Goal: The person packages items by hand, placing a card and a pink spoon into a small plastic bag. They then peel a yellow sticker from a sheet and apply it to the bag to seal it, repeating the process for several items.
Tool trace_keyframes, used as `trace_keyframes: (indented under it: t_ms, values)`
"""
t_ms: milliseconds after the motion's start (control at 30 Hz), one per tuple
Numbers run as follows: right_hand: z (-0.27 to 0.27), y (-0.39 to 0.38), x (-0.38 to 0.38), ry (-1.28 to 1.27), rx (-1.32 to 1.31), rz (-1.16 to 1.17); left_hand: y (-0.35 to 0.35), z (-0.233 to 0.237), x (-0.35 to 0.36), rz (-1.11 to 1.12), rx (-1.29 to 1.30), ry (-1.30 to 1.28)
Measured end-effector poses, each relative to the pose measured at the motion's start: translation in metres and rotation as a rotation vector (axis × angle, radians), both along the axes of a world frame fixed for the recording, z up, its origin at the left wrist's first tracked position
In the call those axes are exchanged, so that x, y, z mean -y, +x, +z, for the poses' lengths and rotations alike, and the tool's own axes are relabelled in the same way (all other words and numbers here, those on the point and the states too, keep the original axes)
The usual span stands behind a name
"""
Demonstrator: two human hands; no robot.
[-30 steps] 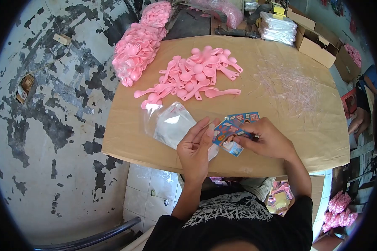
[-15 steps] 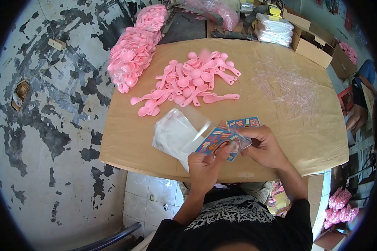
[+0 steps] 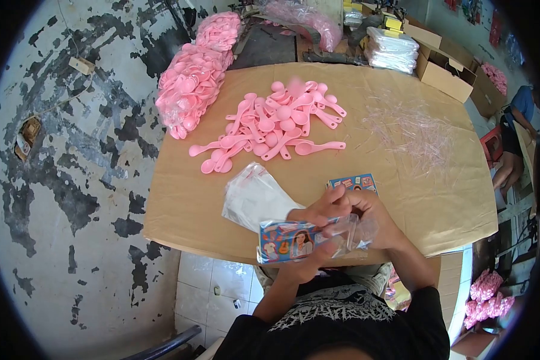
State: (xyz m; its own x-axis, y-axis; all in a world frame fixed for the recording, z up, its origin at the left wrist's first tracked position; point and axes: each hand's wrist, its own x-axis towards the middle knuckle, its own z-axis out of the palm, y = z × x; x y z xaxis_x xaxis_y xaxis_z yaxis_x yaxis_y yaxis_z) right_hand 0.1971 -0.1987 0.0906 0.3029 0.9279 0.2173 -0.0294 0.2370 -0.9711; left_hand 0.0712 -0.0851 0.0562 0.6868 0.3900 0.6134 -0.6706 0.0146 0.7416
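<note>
While I work at the near edge of the table (image 3: 180, 210), the stack of clear bags (image 3: 252, 195) lies leftmost; my left hand (image 3: 315, 215), fingers closed, pinches the printed card (image 3: 285, 241); my right hand (image 3: 375, 222), likewise closed, grips the clear sleeve (image 3: 351, 237) at the card's right end; advisable, I judge: sleeve mouth spread, card square, no forcing.

Small packing workshop, hand work. Cardboard-covered table (image 3: 438, 204): loose heap of pink plastic spoons (image 3: 276, 123) toward far edge, bulk bags of same (image 3: 189, 84) off far left corner, clear sleeves (image 3: 255, 195) and printed cards (image 3: 354, 182) near front edge, clear plastic strips (image 3: 414, 129) toward right edge. Open cartons (image 3: 444, 75) and wrapped bundles (image 3: 393, 51) beyond far right corner. Flaking painted wall (image 3: 60, 150) at left.
</note>
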Motion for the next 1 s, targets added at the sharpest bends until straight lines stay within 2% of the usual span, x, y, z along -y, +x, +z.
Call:
trace_keyframes:
  t_ms: [33, 100, 167, 233, 333, 400, 500, 567, 600, 700, 800, 900, 1000]
  values:
    - [0.003, 0.001, -0.001, -0.008, -0.046, 0.051, 0.001, 0.000, 0.002, 0.034, 0.107, -0.124]
    - [0.023, 0.001, -0.001, -0.062, -0.330, 0.009, 0.000, 0.009, -0.001, 0.192, 0.183, -0.372]
    - [0.032, 0.005, -0.006, -0.068, -0.262, -0.014, -0.005, 0.018, -0.010, 0.269, 0.123, -0.266]
    - [0.028, 0.010, -0.008, -0.032, 0.138, -0.031, -0.007, 0.019, -0.017, 0.278, 0.094, -0.101]
    - [0.029, 0.046, -0.013, -0.024, 0.264, 0.117, -0.009, 0.001, -0.030, 0.371, 0.205, -0.210]
    - [0.043, 0.068, -0.029, -0.302, 0.317, -0.122, -0.010, 0.001, -0.037, 0.370, 0.265, -0.376]
    - [0.008, 0.108, -0.057, -0.200, 1.116, -0.364, -0.009, 0.004, -0.040, 0.354, 0.291, -0.486]
    - [-0.029, 0.128, -0.066, -0.171, 1.312, -0.333, -0.006, 0.004, -0.037, 0.359, 0.274, -0.526]
    - [-0.030, 0.130, -0.070, -0.153, 1.410, -0.316, -0.004, 0.005, -0.036, 0.363, 0.267, -0.546]
    - [-0.020, 0.124, -0.070, -0.183, 1.400, -0.358, -0.004, 0.006, -0.036, 0.401, 0.255, -0.541]
    - [0.037, 0.108, -0.051, -0.359, 0.802, -0.192, -0.006, 0.009, -0.036, 0.435, 0.279, -0.650]
    - [0.057, 0.101, -0.029, 0.002, 0.854, -0.141, -0.006, 0.006, -0.040, 0.477, 0.260, -0.620]
    - [0.079, 0.076, -0.018, -0.022, 0.784, -0.042, -0.004, 0.005, -0.038, 0.411, 0.280, -0.604]
